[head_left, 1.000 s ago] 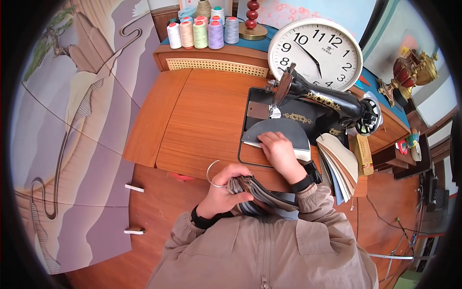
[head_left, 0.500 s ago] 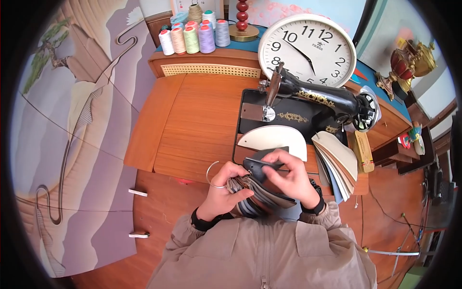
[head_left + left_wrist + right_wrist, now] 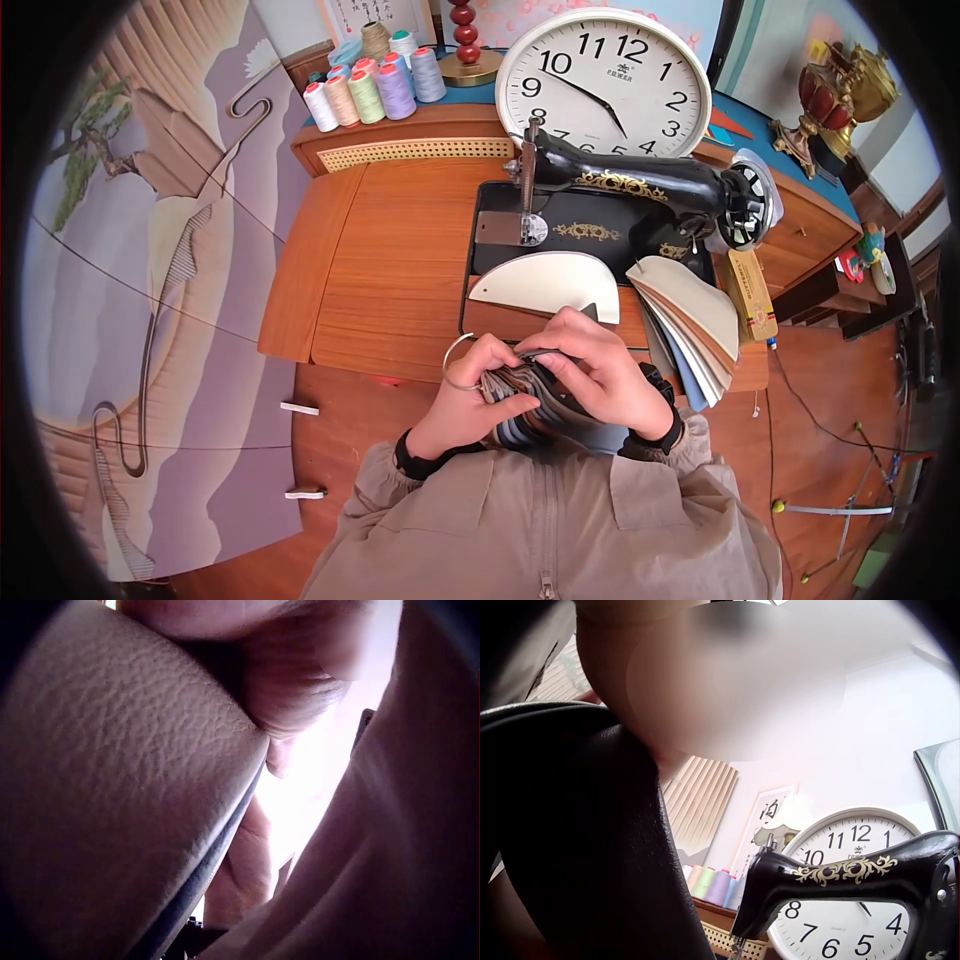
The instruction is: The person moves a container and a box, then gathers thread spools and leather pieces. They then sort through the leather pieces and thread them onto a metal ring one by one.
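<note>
My left hand (image 3: pixel 455 405) grips a bundle of leather swatches (image 3: pixel 512 382) low in front of the jacket. An open metal ring (image 3: pixel 446 364) sticks out beside its thumb and fingers. My right hand (image 3: pixel 612 388) pinches a dark leather swatch (image 3: pixel 592 825) against the top of that bundle, by the ring; its fingers cover much of the piece. Close up in the left wrist view, a pale grained swatch (image 3: pixel 112 750) lies under the left hand. On the table's front part rests a cream half-round swatch (image 3: pixel 550 284), with a small dark tip overlapping its right end.
A black sewing machine (image 3: pixel 640 180) stands on the wooden table (image 3: pixel 400 260), a wall clock (image 3: pixel 600 90) leaning behind it. At right lie a fan of swatches (image 3: pixel 690 320) and a yellow box (image 3: pixel 752 295). Several thread spools (image 3: pixel 365 97) stand at the back left.
My right hand has lifted the dark swatch off the cream one and brought it to the bundle at the ring. The left hand keeps its grip on the bundle.
</note>
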A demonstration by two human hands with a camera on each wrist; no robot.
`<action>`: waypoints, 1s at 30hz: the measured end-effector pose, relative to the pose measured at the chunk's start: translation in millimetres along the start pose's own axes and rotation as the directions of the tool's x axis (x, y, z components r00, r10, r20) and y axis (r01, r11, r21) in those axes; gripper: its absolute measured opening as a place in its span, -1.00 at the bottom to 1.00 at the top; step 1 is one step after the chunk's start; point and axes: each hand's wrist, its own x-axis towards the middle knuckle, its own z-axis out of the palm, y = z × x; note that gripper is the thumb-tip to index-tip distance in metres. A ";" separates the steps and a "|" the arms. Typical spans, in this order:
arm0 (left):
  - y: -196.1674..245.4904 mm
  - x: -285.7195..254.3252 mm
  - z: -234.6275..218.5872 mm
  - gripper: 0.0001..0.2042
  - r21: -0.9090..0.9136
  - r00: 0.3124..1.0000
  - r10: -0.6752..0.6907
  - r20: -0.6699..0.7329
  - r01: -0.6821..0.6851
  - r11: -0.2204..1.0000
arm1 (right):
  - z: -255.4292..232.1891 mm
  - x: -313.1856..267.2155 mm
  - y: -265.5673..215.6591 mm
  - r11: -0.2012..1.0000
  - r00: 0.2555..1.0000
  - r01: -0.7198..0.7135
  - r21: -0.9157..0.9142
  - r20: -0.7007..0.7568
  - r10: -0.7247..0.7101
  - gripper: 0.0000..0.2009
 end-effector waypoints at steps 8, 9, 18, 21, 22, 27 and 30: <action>0.4 6.7 5.0 -0.61 0.018 0.999 -0.052 0.000 0.052 0.998 | -12.9 -5.8 -0.4 0.998 0.998 0.047 -0.042 0.036 -0.046 -0.75; 4.1 9.0 4.4 -0.61 0.115 1.000 -0.012 0.015 0.011 0.993 | -15.6 -4.9 -1.5 0.998 0.997 0.045 -0.045 0.067 -0.042 -0.75; 4.2 8.1 4.0 -0.61 0.119 0.999 -0.052 0.000 0.051 0.992 | -20.8 -2.6 -8.3 0.997 0.992 0.020 -0.079 0.128 -0.010 -0.76; 4.3 5.9 1.7 -0.59 0.068 0.998 -0.062 0.001 0.062 0.996 | -16.3 -2.7 -6.6 0.998 0.995 0.028 -0.054 0.101 -0.022 -0.78; 4.5 5.6 0.7 -0.58 0.056 0.999 -0.052 0.006 0.052 0.997 | -14.7 -2.5 -4.8 0.999 0.996 0.041 -0.023 0.075 -0.039 -0.79; 1.1 1.7 -4.7 -0.57 -0.017 0.998 -0.061 0.014 0.061 0.998 | -11.6 2.1 -0.3 1.000 0.994 -0.016 0.010 0.106 0.015 -0.83; -1.7 -1.3 -7.1 -0.56 -0.028 0.999 -0.051 0.002 0.051 0.998 | -9.8 6.2 -1.6 0.999 0.990 -0.034 0.012 0.137 0.032 -0.83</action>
